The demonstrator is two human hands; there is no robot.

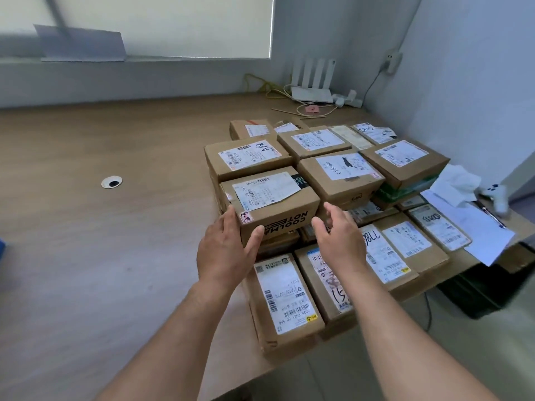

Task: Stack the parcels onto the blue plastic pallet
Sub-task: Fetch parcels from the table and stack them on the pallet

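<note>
Left hand (pixel 225 247) is touching the near corner of a white-labelled brown cardboard parcel (pixel 269 198), fingers loosely spread; right hand (pixel 338 235) is hovering open just beside it. Pick-up is seemingly starting atop the pile (pixel 341 175) on the wooden desk (pixel 115 241) — both palms must squeeze its sides and lift — with the blue plastic pallet not showing.

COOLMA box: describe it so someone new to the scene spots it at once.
On the wooden table, parcels are piled toward the right corner. The box sits on the pile's upper layer, at its near-left corner, between the left hand and right hand. Unlike its plain neighbours, its front face carries bold black upside-down lettering.
</note>
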